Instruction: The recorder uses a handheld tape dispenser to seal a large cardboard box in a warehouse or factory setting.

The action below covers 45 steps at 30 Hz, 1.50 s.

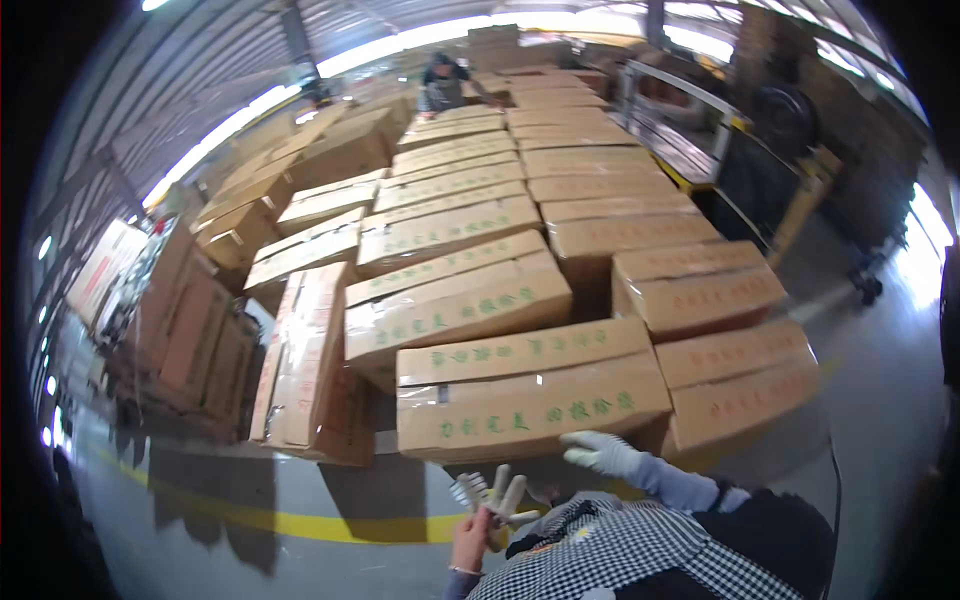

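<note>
My left hand (pixel 468 543), bare at the wrist and thumb, is low in the middle of the head view, closed on a whitish work glove (pixel 508 497). The glove's fingers spread upward; I cannot tell whether any of mine are inside it. To its right, my right hand (pixel 605 455) wears a white glove, fingers stretched out and holding nothing. It is by the lower front edge of the nearest long cardboard box (pixel 530 395), which is taped and has green print. Whether it touches the box is unclear.
Rows of taped cardboard boxes (pixel 450 225) stretch away ahead. One box (pixel 305 360) stands at the left, another (pixel 740 385) at the right. Stacked cartons (pixel 190 320) stand far left. A metal-railed platform (pixel 685 150) is at the right. Another person (pixel 440 85) is far back. A yellow floor line (pixel 390 528) crosses near me.
</note>
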Available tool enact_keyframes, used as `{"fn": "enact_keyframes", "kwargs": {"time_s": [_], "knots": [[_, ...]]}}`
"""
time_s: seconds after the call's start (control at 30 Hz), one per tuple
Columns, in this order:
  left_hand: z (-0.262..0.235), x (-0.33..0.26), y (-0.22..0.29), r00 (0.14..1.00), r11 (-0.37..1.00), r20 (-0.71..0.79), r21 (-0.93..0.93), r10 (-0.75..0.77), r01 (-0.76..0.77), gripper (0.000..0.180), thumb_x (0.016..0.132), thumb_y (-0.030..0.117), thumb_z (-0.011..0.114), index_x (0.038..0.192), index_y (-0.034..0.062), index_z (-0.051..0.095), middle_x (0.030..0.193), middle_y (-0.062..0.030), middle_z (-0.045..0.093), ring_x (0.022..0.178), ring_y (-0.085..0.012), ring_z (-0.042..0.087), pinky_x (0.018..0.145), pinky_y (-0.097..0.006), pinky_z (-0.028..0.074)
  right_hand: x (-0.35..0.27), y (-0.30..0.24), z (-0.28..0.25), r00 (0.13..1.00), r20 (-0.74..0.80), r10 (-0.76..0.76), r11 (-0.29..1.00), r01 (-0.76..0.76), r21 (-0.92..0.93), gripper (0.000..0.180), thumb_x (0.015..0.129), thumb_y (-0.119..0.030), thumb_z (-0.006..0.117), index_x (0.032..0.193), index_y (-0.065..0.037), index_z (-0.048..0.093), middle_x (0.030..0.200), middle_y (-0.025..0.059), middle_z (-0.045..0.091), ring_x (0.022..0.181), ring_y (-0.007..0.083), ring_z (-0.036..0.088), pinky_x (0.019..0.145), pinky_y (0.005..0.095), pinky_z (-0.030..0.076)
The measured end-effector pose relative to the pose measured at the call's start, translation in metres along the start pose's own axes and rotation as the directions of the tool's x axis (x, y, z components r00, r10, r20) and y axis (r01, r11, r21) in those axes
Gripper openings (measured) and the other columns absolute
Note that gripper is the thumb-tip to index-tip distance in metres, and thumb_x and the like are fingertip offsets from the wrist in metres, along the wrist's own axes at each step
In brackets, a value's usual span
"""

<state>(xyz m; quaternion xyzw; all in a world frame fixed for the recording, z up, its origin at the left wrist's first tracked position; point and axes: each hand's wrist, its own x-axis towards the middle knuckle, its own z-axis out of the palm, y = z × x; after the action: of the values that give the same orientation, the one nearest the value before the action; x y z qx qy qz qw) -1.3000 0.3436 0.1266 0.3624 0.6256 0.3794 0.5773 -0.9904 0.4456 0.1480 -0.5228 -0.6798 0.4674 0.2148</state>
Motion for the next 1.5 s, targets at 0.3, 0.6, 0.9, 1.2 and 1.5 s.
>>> {"fn": "enact_keyframes", "kwargs": {"time_s": [0.3, 0.6, 0.9, 1.2, 1.5], "knots": [[-0.001, 0.045, 0.068, 0.976, 0.999, 0.215, 0.054, -0.018, 0.006, 0.024, 0.092, 0.024, 0.062, 0.095, 0.0005, 0.064, 0.078, -0.0008, 0.062, 0.075, -0.0088, 0.056, 0.069, -0.024, 0.045, 0.111, 0.022, -0.005, 0.959, -0.19, 0.208, 0.882, -0.1, 0.46, 0.045, 0.092, -0.034, 0.057, 0.123, -0.001, 0.057, 0.109, 0.0117, 0.065, 0.097, 0.0183, 0.061, 0.086, 0.0321, 0.048], [-0.089, 0.035, 0.083, 0.954, 0.995, -0.284, -0.061, -0.098, 0.084, 0.052, 0.096, 0.047, 0.048, 0.083, 0.0003, 0.065, 0.07, -0.0021, 0.058, 0.062, -0.0132, 0.047, 0.054, -0.031, 0.036, 0.224, -0.116, 0.083, 0.876, 0.43, -0.219, 0.966, 0.134, 0.219, 0.04, 0.091, -0.038, 0.058, 0.114, -0.006, 0.064, 0.108, 0.0115, 0.067, 0.102, 0.0227, 0.061, 0.093, 0.0352, 0.045], [-0.244, 0.015, 0.056, 0.895, 0.948, -0.427, -0.317, -0.127, -0.017, 0.049, 0.097, 0.043, 0.047, 0.089, -0.0012, 0.067, 0.079, -0.0041, 0.063, 0.071, -0.0145, 0.054, 0.062, -0.029, 0.043, 0.244, -0.197, 0.337, 0.517, 0.586, -0.623, 0.776, 0.315, 0.547, 0.043, 0.092, -0.033, 0.058, 0.123, -0.003, 0.055, 0.12, 0.0113, 0.059, 0.112, 0.0216, 0.054, 0.098, 0.0353, 0.041], [-0.402, 0.01, 0.026, 0.922, 0.979, -0.345, -0.155, -0.177, 0.13, 0.042, 0.097, 0.037, 0.051, 0.093, -0.0015, 0.067, 0.083, -0.0053, 0.065, 0.075, -0.0153, 0.057, 0.067, -0.029, 0.046, 0.254, -0.324, 0.413, 0.403, 0.861, -0.309, 0.849, -0.291, 0.441, 0.077, 0.084, -0.027, 0.073, 0.146, -0.008, 0.03, 0.129, 0.0061, 0.051, 0.12, 0.0177, 0.045, 0.101, 0.0348, 0.039], [-0.522, 0.098, 0.047, 0.898, 0.9, -0.42, -0.328, 0.132, -0.287, 0.046, 0.098, 0.043, 0.047, 0.081, 0.0027, 0.063, 0.072, -0.0016, 0.061, 0.065, -0.0111, 0.056, 0.061, -0.024, 0.045, 0.397, -0.397, 0.464, 0.8, 0.587, -0.123, 0.869, -0.199, 0.454, 0.024, 0.083, -0.01, 0.066, 0.104, 0.0, 0.064, 0.096, 0.0081, 0.064, 0.079, 0.0115, 0.06, 0.069, 0.0251, 0.052]]}}
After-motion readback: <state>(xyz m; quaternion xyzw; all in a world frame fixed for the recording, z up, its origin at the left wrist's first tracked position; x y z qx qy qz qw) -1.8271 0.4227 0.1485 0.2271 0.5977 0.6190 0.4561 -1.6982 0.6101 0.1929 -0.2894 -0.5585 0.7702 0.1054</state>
